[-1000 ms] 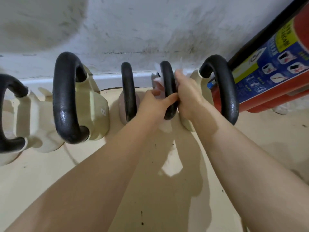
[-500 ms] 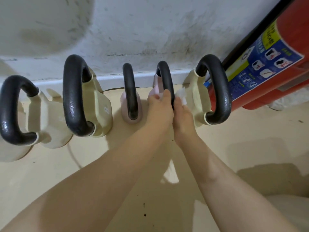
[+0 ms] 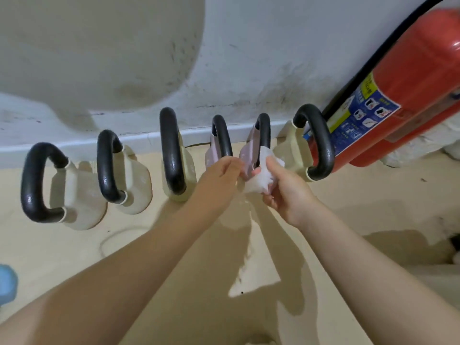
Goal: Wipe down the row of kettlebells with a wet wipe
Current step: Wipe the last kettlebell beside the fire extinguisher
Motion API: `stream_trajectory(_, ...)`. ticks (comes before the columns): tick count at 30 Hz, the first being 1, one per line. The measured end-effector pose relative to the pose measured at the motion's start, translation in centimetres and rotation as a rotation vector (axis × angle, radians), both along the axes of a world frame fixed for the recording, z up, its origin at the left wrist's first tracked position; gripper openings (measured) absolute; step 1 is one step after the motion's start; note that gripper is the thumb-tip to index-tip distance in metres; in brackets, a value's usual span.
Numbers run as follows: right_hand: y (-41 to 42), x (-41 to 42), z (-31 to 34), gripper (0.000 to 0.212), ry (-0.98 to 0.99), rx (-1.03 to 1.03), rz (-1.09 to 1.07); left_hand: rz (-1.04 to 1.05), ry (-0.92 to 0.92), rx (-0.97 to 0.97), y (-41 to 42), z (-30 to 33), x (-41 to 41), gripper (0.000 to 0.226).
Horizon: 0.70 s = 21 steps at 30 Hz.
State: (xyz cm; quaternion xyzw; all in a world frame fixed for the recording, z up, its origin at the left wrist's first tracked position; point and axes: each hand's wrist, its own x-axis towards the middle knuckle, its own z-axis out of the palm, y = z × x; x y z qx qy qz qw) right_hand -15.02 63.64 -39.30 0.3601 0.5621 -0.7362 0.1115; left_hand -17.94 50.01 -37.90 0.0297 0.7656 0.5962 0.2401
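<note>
Several kettlebells with black handles stand in a row against the wall. Two small pink ones sit side by side: one on the left, one on the right. My right hand grips a crumpled white wet wipe just in front of the right pink kettlebell's near side. My left hand is in front of the pink pair, its fingertips pinching the wipe's left edge. Cream kettlebells stand either side: one to the left, one to the right.
A red fire extinguisher with a black hose leans against the wall at the far right, close to the last kettlebell. Two more cream kettlebells stand at the left. A blue object shows at the left edge. The floor is beige.
My left hand has let go of the pink kettlebell's handle and both hands have drawn back toward me. The wipe now sits bunched between both hands. The view has pulled back, showing more kettlebells.
</note>
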Motion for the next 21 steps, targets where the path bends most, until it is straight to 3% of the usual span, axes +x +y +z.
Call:
stream_trajectory(2, -1.1, 0.5, 1.7, 0.043, 0.021, 0.134, 0.093, -0.150, -0.006, 0.003, -1.5, 2.0, 0.2, 0.028)
stream_trajectory(4, -2.1, 0.9, 3.6, 0.046, 0.045, 0.226, 0.106, -0.236, -0.076, 0.036, -2.1, 3.5, 0.0, 0.028)
stream_trajectory(7, -2.3, 1.7, 5.6, 0.039, 0.089, 0.360, 0.069, -0.222, -0.070, 0.079, -1.4, 4.5, 0.0, 0.023)
stream_trajectory(12, -1.0, 3.5, 5.8, 0.017, 0.216, 0.362, -0.035, -0.294, 0.080, 0.000, 0.4, 3.8, 1.3, 0.006)
stream_trajectory(14, 0.3, 4.0, 4.9, 0.023, 0.233, 0.261, -0.095, -0.306, 0.112, -0.052, 0.8, 3.3, 1.6, 0.014)
stream_trajectory(18, 3.1, 4.0, 2.9, 0.022, 0.205, -0.163, -0.301, -0.206, -0.022, -0.065, 2.1, 2.6, 1.4, 0.024)
stream_trajectory(21, 5.4, 3.7, 1.7, 0.038, 0.136, -0.291, -0.323, -0.110, -0.119, -0.061, 5.0, 1.5, 1.1, 0.025)
